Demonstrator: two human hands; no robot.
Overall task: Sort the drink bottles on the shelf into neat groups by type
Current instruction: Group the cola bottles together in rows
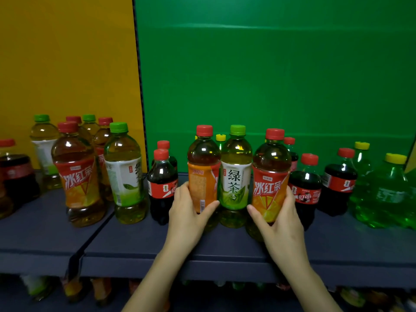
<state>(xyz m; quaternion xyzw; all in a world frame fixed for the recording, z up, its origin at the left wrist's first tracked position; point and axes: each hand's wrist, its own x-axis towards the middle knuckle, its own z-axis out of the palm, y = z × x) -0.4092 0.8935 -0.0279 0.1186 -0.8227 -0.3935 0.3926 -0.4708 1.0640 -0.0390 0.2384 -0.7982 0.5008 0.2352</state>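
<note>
At mid-shelf in the head view, the left hand point(189, 212) grips the left red tea bottle point(203, 174), fingers curled round its label. The right hand point(279, 219) grips the right red tea bottle point(270, 176) the same way. The green tea bottle point(235, 176) stands close between them. Lift both straight up and upright to avoid toppling it. A cola bottle point(162, 185) just beside the left hand and a second cola bottle point(305, 192) just beside the right hand limit sideways travel along the shelf point(135, 239).
</note>
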